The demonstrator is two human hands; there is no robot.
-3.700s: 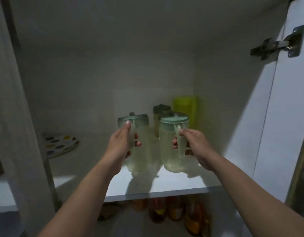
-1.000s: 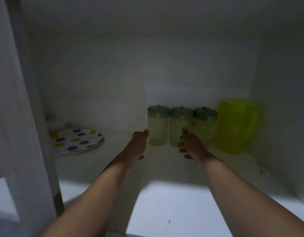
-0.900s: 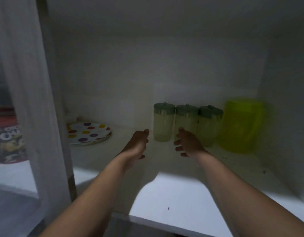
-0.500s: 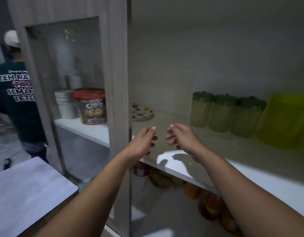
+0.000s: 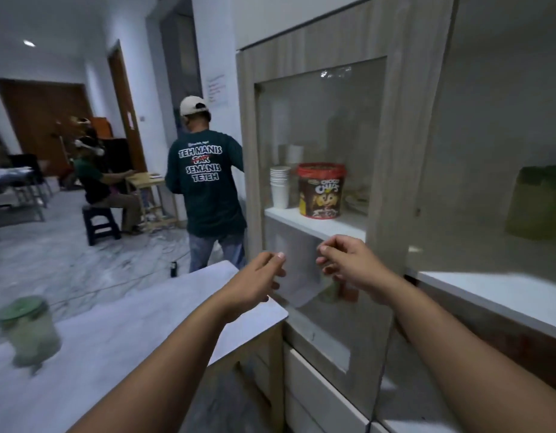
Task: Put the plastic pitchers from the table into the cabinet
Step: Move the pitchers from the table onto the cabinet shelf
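Note:
A clear plastic pitcher with a green lid (image 5: 28, 331) stands blurred on the white table (image 5: 139, 326) at the far left. At the right edge, on the shelf of the open cabinet (image 5: 489, 295), part of another green-lidded pitcher (image 5: 536, 204) shows. My left hand (image 5: 255, 284) and my right hand (image 5: 351, 267) hover empty in front of the cabinet's glass door (image 5: 320, 151), fingers loosely curled and apart. Both hands are well away from either pitcher.
Behind the glass stand a stack of white cups (image 5: 280, 187) and a chocolate cereal tub (image 5: 321, 190). A person in a dark green shirt (image 5: 208, 185) stands just past the table's far end. Another person sits on a stool (image 5: 98, 225) further back.
My view has swung left, away from the shelf with the row of pitchers toward the table. Both hands have pulled back out of the cabinet, empty.

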